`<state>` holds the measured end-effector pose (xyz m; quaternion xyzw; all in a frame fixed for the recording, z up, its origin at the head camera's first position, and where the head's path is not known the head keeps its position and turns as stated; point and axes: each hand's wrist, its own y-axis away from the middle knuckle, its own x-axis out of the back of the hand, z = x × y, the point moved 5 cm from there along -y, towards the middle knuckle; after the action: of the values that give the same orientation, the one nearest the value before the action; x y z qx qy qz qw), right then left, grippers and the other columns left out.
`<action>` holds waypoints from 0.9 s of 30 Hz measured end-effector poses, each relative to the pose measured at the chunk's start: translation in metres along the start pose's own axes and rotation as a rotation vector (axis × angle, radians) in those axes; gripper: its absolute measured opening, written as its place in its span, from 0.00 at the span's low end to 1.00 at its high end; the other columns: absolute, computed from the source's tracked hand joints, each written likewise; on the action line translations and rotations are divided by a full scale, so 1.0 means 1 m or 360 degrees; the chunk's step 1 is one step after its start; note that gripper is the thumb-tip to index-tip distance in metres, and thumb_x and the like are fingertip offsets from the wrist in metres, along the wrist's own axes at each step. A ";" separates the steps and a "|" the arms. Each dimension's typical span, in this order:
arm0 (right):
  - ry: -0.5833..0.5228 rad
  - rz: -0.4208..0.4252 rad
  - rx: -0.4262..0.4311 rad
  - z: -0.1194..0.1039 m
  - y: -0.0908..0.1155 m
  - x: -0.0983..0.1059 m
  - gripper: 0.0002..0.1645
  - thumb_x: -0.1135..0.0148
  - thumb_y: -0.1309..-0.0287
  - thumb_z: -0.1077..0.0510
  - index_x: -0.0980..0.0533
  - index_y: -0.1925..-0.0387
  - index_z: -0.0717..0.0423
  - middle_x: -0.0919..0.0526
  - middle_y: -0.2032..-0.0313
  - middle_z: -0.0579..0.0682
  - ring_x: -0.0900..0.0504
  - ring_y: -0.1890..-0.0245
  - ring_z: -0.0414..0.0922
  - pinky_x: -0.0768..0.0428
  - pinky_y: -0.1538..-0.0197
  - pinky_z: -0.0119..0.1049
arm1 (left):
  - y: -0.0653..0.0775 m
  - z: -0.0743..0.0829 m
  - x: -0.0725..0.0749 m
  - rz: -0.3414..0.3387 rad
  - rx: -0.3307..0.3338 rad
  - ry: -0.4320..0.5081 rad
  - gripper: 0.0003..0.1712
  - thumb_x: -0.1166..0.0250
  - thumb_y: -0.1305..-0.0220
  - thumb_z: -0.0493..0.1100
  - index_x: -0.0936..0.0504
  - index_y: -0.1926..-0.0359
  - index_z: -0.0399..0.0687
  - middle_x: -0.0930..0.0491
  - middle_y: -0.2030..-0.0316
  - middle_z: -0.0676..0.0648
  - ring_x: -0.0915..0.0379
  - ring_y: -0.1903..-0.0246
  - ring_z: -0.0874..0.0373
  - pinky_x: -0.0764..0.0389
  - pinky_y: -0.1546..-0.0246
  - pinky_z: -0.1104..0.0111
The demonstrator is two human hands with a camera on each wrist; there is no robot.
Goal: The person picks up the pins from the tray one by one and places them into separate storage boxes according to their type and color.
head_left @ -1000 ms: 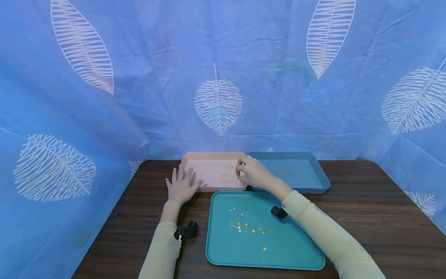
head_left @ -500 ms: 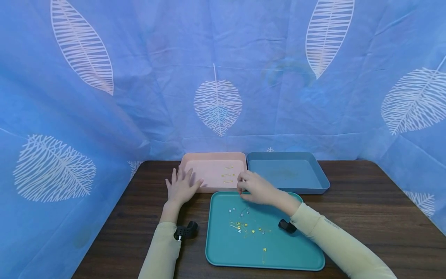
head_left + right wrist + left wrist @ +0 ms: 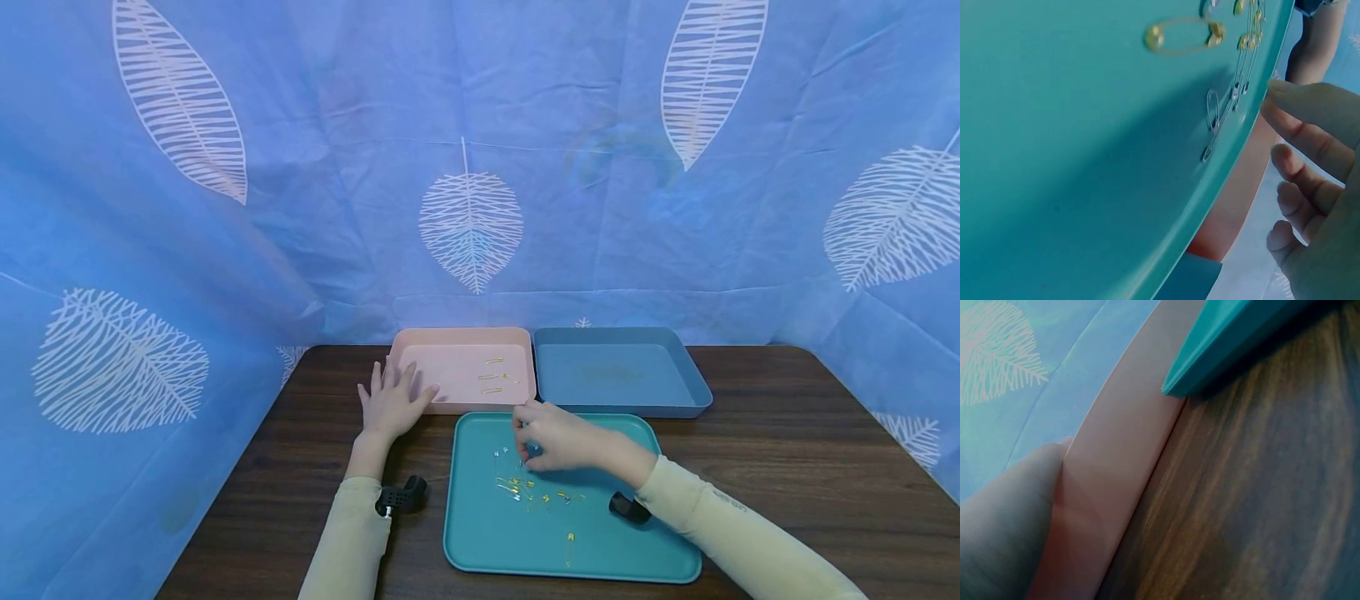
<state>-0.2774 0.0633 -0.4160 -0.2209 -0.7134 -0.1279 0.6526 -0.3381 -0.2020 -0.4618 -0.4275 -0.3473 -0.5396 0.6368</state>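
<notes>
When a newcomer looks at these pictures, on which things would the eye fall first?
Probably on the blue backdrop with large white leaf prints, which fills the upper head view. Then on the teal tray on the dark table, where gold and silver safety pins lie scattered near the right grip. Behind it, the pink tray and the blue tray stand side by side.

Creased blue cloth backdrop (image 3: 337,208), white leaf prints (image 3: 471,221); before it, dark wood-grain table (image 3: 787,417), 2 far corners rounded.
</notes>
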 end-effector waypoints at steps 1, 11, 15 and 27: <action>-0.0004 -0.0028 -0.0005 0.000 0.001 -0.002 0.10 0.26 0.50 0.52 0.21 0.79 0.38 0.29 0.65 0.38 0.36 0.63 0.37 0.33 0.59 0.32 | 0.000 0.000 0.000 0.0002 -0.0003 0.0001 0.46 0.49 0.36 0.73 0.42 0.25 0.56 0.57 0.23 0.36 0.67 0.24 0.35 0.62 0.33 0.30; -0.0063 -0.0153 -0.0047 -0.003 0.004 -0.014 0.12 0.26 0.51 0.50 0.23 0.81 0.37 0.31 0.66 0.36 0.39 0.64 0.36 0.35 0.59 0.29 | 0.001 0.002 0.002 0.0005 -0.0017 0.0023 0.46 0.48 0.36 0.72 0.41 0.25 0.55 0.57 0.23 0.36 0.67 0.24 0.34 0.62 0.33 0.29; -0.0068 -0.0160 -0.0031 -0.006 0.005 -0.016 0.13 0.26 0.50 0.51 0.24 0.81 0.37 0.31 0.66 0.36 0.39 0.65 0.36 0.35 0.59 0.29 | 0.002 0.002 0.002 -0.0010 -0.0012 0.0018 0.46 0.48 0.36 0.72 0.42 0.25 0.55 0.58 0.23 0.36 0.67 0.24 0.34 0.62 0.33 0.29; -0.0041 -0.0168 -0.0007 -0.010 0.002 -0.017 0.16 0.29 0.48 0.55 0.27 0.84 0.38 0.32 0.68 0.36 0.40 0.67 0.36 0.38 0.61 0.28 | 0.000 0.000 0.000 -0.0016 -0.0012 0.0019 0.46 0.49 0.36 0.73 0.42 0.25 0.55 0.58 0.23 0.36 0.68 0.24 0.35 0.63 0.33 0.29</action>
<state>-0.2666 0.0576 -0.4315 -0.1858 -0.7322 -0.1608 0.6352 -0.3378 -0.2025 -0.4618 -0.4248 -0.3437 -0.5467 0.6345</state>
